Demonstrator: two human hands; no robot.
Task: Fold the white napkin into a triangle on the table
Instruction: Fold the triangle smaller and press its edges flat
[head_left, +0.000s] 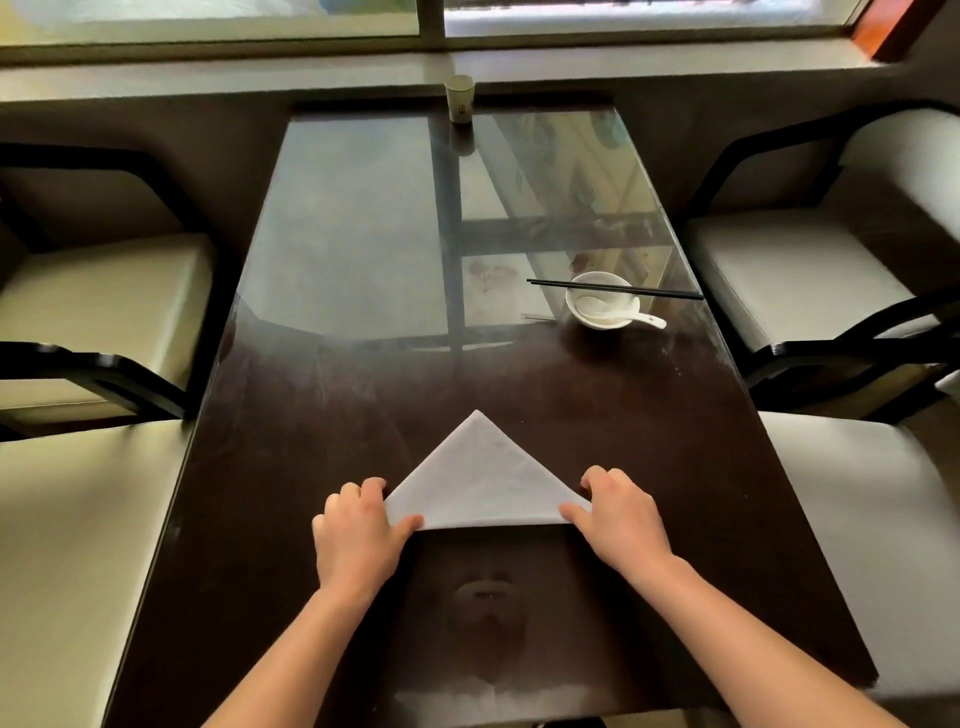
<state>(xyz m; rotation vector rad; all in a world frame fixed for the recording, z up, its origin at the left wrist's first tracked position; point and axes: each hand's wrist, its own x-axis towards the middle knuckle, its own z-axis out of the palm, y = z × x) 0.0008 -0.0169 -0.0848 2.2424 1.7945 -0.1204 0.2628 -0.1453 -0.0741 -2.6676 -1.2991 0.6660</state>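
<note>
The white napkin (483, 480) lies flat on the dark glass-topped table (322, 415) in a triangle shape, its tip pointing away from me and its long folded edge nearest me. My left hand (358, 535) pinches the napkin's left corner between thumb and fingers. My right hand (621, 514) pinches the right corner the same way. Both forearms reach in from the table's near edge.
A white bowl (597, 306) with a white spoon (631, 316) stands at mid-right, black chopsticks (613, 289) resting across it. A paper cup (459, 98) stands at the far edge by the window. Cream-seated chairs (789, 270) flank the table on both sides.
</note>
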